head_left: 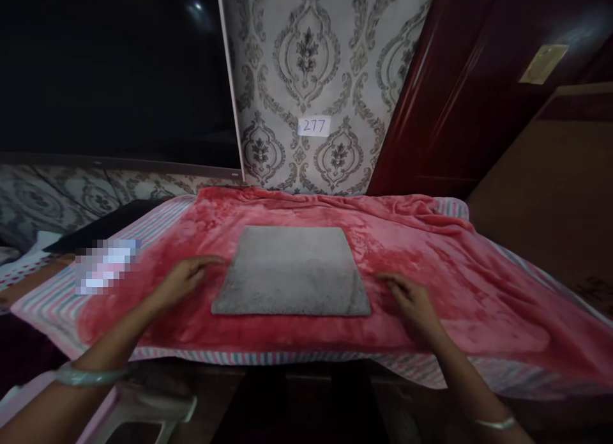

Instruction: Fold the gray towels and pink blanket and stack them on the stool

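A flat, grey rectangular piece of plush-looking cloth [292, 271] lies smooth on a red-pink fleece blanket [297, 335]. My left hand [186, 279] is just off its left edge, index finger stretched toward the cloth and the other fingers partly curled. On the opposite side, my right hand [408, 296] hovers over the blanket, a little apart from the cloth's right edge, with its index finger extended too. Neither hand holds anything that I can see. Whether the fingertips touch the blanket, I cannot tell.
Beneath the blanket, a striped cloth [52, 303] covers the table. Behind stand a large dark screen [110, 73], patterned wallpaper with a paper label [314, 126] reading 277, and a dark red door [431, 99]. A pale plastic stool [148, 399] is below left; a brown panel [550, 182] stands right.
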Motion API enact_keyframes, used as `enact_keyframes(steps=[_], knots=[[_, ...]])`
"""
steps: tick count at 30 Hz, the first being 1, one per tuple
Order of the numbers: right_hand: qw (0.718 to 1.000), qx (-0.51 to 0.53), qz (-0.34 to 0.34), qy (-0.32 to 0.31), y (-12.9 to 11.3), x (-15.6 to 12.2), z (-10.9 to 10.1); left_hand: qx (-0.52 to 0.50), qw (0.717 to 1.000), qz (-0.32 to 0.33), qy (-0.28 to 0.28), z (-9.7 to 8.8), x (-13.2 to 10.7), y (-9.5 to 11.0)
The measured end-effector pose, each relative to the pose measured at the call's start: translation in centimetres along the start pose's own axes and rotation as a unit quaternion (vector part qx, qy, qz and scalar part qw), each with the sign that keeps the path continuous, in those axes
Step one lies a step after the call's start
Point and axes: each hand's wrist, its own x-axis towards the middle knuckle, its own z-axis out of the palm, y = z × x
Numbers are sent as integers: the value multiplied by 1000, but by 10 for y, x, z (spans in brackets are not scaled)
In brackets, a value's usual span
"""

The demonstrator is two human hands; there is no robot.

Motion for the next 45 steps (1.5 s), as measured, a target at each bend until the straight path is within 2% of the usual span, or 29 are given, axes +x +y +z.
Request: enact_keyframes(steps=[2, 4, 6, 8, 11, 14, 18, 25, 27, 29, 31, 33, 35, 38, 40, 42, 45], knots=[[999, -16, -23, 19, -25, 27, 11, 30, 994, 85, -67, 7, 19, 11], [997, -55, -50, -5, -59, 59, 31, 93, 975, 150, -138, 24, 39, 29], [989, -123, -70, -38, -90, 88, 56, 171, 956, 169, -165, 49, 50, 49], [977, -190, -76, -55, -108, 105, 84, 254, 938, 169, -161, 77, 49, 62], [957, -262, -67, -106, -109, 108, 120, 350, 906, 161, -173, 108, 31, 59], [943, -290, -55, -156, -96, 98, 140, 382, 889, 146, -205, 120, 16, 44], [936, -308, -41, -167, -83, 98, 138, 381, 889, 148, -208, 120, 15, 35], [925, -330, 93, -161, -42, 99, 96, 365, 894, 143, -217, 119, 17, 40], [925, -327, 107, -161, -33, 95, 86, 351, 900, 144, -212, 120, 17, 39], [921, -335, 119, -160, -34, 96, 79, 321, 914, 147, -202, 122, 17, 36], [917, -350, 125, -146, -48, 101, 77, 257, 937, 149, -181, 123, 21, 29], [922, -355, 94, -126, -73, 109, 83, 149, 970, 145, -129, 124, 26, 18], [934, -336, 22, -122, -106, 113, 102, 9, 990, 131, -54, 125, 32, 6], [941, -280, -80, -173, -152, 104, 147, -177, 980, 85, 28, 124, 40, -10], [938, -247, -128, -208, -170, 90, 178, -246, 967, 50, 34, 123, 43, -17], [935, -231, -145, -228, -177, 76, 199, -263, 964, 30, 24, 123, 45, -20], [933, -223, -136, -247, -172, 66, 204, -226, 973, 37, 7, 123, 45, -19]])
